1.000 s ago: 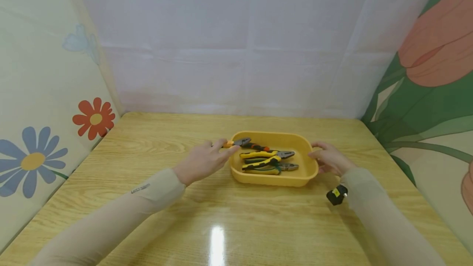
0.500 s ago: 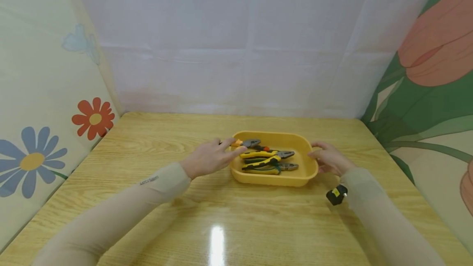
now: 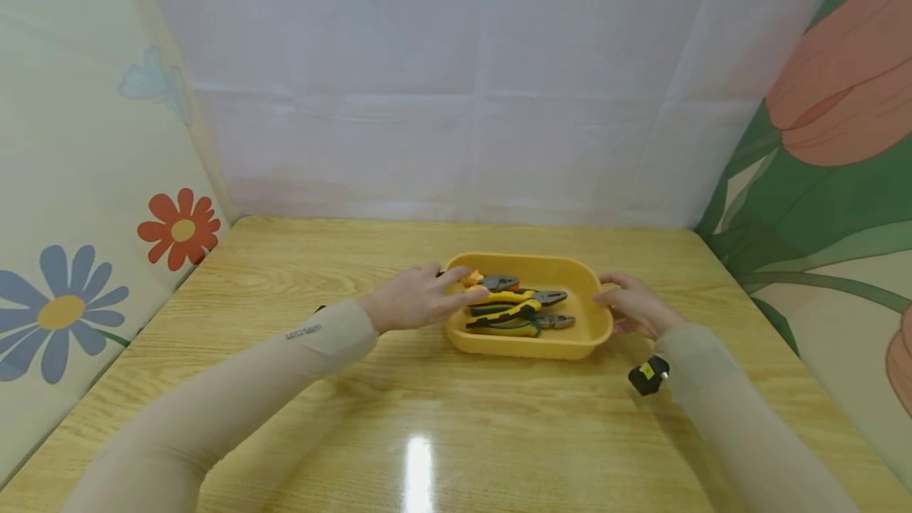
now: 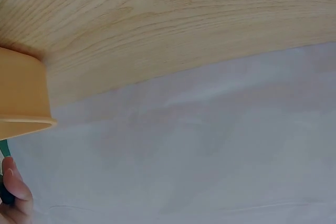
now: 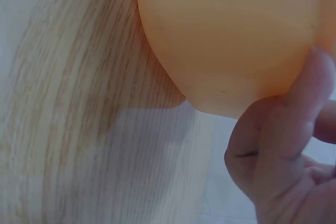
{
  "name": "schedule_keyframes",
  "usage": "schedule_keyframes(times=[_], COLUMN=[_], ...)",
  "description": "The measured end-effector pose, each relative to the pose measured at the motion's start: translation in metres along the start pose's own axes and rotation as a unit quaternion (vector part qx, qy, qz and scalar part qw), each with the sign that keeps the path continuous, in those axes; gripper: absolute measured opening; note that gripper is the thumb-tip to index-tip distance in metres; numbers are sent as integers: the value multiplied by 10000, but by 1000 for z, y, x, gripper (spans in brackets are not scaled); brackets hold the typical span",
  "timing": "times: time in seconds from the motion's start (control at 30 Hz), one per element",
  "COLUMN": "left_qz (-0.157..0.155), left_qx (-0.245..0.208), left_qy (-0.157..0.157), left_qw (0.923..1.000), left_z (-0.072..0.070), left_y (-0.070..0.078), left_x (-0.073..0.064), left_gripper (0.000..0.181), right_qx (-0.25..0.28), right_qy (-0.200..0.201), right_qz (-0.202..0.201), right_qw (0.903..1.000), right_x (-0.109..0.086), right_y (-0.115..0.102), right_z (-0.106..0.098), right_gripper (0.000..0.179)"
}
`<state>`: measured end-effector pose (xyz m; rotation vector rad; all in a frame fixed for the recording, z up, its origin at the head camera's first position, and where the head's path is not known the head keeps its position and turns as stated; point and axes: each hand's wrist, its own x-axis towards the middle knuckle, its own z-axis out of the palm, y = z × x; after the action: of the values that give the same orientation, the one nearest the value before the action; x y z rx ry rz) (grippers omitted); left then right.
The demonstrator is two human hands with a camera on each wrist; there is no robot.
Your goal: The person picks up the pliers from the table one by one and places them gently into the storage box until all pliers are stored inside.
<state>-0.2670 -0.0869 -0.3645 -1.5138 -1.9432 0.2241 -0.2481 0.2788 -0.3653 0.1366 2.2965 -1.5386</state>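
Note:
My left hand reaches over the left end of a yellow plastic basket, gripping pliers by their orange-and-black handles. The grey head of these pliers points right, inside the basket's outline. In the left wrist view, only a bit of the left hand shows, below the basket's rim. My right hand holds the basket's right end, the thumb and fingers at its rim; the right wrist view shows this hand against the wall. Yellow-and-black pliers lie in the basket.
Green-handled pliers lie at the basket's near side. The basket stands on a wood-grain table. A white cloth hangs behind, and flower-printed panels flank both sides. A small black device hangs at the right wrist.
My left hand has moved right with the orange-handled pliers, from the basket's left rim further over its inside. The right hand and the basket have stayed put.

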Motion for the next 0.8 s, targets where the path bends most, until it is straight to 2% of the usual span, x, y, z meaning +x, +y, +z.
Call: schedule_keyframes(times=[0.27, 0.43, 0.63, 0.8], left_qz=[370, 619, 695, 805], left_qx=[115, 188, -53, -157], left_qy=[-245, -461, -689, -701], left_qw=[9990, 9968, 9952, 9942], left_z=[3, 7, 9, 11], left_y=[-4, -8, -8, -8], left_x=[9, 13, 21, 29], left_gripper=[47, 53, 55, 54], right_qx=[30, -64, -70, 23], right_qy=[18, 31, 51, 39], right_qz=[-5, 40, -6, -27], right_qw=[10000, 10000, 10000, 10000], right_x=[0, 0, 1, 1], right_y=[1, 0, 1, 0], right_z=[0, -1, 0, 0], right_gripper=[50, 51, 49, 49])
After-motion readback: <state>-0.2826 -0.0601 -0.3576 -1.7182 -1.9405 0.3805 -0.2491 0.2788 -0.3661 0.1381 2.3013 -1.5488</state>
